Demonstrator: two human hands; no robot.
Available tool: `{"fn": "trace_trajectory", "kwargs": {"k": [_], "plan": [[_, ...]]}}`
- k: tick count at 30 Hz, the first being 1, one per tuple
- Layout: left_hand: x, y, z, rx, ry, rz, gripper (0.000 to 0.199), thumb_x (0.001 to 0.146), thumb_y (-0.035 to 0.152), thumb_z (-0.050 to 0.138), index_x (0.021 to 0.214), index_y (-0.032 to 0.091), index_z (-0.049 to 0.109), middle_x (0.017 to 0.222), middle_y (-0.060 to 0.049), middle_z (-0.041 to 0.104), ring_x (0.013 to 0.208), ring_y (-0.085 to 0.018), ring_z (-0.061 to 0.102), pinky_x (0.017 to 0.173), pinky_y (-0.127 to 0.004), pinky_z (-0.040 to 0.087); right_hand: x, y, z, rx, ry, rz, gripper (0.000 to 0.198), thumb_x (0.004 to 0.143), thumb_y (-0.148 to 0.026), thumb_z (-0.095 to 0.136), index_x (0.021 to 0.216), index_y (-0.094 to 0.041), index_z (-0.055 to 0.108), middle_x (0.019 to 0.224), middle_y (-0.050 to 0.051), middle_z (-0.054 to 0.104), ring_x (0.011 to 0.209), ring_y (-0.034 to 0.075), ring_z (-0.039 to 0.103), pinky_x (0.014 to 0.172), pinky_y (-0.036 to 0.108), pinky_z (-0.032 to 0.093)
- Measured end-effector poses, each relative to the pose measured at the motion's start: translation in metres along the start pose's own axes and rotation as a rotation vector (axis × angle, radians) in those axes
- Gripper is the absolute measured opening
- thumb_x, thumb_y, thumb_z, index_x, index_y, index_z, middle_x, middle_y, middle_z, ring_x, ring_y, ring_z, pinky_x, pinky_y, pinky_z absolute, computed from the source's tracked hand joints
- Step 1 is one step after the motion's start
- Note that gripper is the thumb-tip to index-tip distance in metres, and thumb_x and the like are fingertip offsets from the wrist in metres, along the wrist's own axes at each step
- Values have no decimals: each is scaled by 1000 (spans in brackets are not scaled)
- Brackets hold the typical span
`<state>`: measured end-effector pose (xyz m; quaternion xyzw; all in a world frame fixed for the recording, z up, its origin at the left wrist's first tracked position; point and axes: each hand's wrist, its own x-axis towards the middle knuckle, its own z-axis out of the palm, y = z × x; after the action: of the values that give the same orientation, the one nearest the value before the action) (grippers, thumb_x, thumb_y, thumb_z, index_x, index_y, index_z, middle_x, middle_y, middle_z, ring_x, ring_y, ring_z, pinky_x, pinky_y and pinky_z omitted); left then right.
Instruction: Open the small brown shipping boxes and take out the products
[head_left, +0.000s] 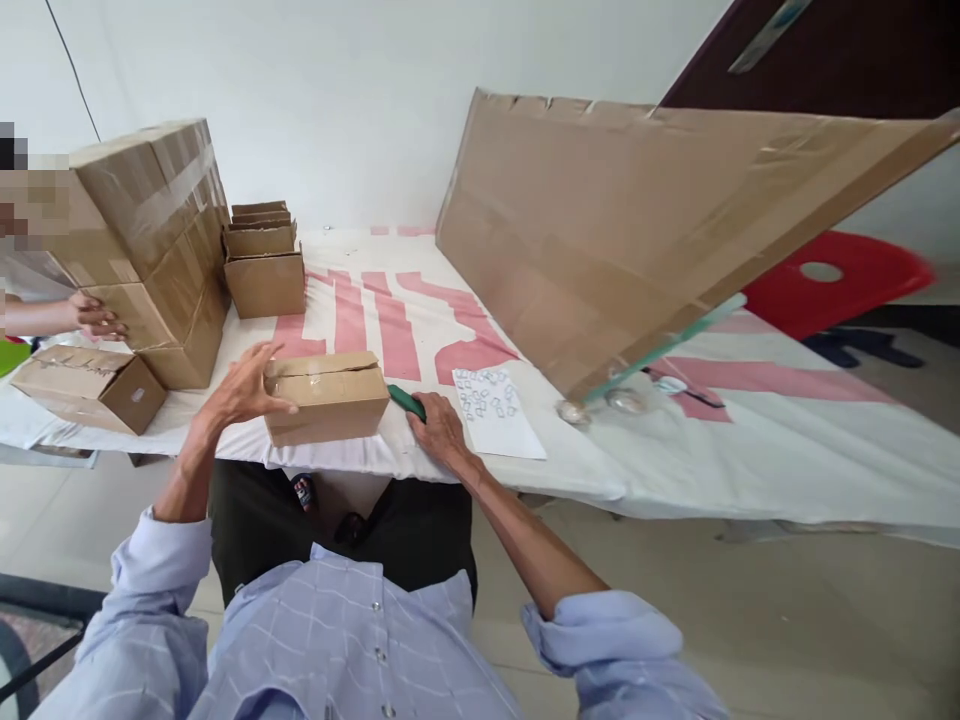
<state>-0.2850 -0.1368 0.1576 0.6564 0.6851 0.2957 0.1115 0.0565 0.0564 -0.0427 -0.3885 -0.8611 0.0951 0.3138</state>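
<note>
A small cardboard box (326, 405) lies near the front edge of the table, its top seam running lengthwise with some clear tape over it. My left hand (247, 388) grips the box's left end, thumb on the near side and fingers toward the far side. At the opposite end, my right hand (439, 428) is closed around a green utility knife (406, 401). The knife points at the box's right end; whether its blade is out cannot be seen. To the right of that hand lies a white paper sheet (499, 410) with small printed or drawn shapes.
Taped boxes (161, 240) are stacked at left, with another carton (90, 385) before them, where a co-worker's hand (97, 315) rests. Behind stands an open carton (264, 270). A big cardboard panel (592, 220) leans at right, near tape rolls (624, 400) and a red chair (832, 280).
</note>
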Motion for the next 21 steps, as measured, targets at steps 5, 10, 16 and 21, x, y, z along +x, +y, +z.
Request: {"fn": "trace_trajectory", "kwargs": {"k": [5, 10, 16, 21], "plan": [[-30, -35, -1, -307, -68, -138, 124, 56, 50, 103, 164, 28, 45, 175, -19, 42, 164, -46, 39, 126, -58, 45, 2, -1, 0, 6, 1, -3, 38, 94, -26, 54, 126, -13, 69, 116, 17, 73, 107, 32, 61, 99, 46, 51], [-39, -34, 32, -488, 79, -122, 118, 54, 47, 102, 156, 28, 45, 169, -22, 49, 161, -46, 43, 117, -59, 50, 5, -5, -4, 19, -2, -17, 39, 94, -27, 54, 127, -12, 69, 115, 18, 72, 107, 32, 61, 98, 46, 51], [-56, -28, 54, -581, 241, -145, 98, 51, 49, 104, 132, 28, 53, 157, -17, 58, 156, -42, 50, 111, -54, 55, 11, -16, -16, 47, 42, 16, 36, 93, -25, 50, 120, -15, 72, 104, 14, 72, 97, 30, 62, 88, 42, 53], [-60, -23, 55, -545, 218, -126, 88, 57, 49, 103, 129, 28, 57, 153, -14, 60, 152, -40, 54, 112, -54, 55, 47, -36, -57, 104, 151, 80, 46, 102, -30, 33, 123, -14, 71, 105, 16, 74, 93, 29, 65, 80, 40, 53]]}}
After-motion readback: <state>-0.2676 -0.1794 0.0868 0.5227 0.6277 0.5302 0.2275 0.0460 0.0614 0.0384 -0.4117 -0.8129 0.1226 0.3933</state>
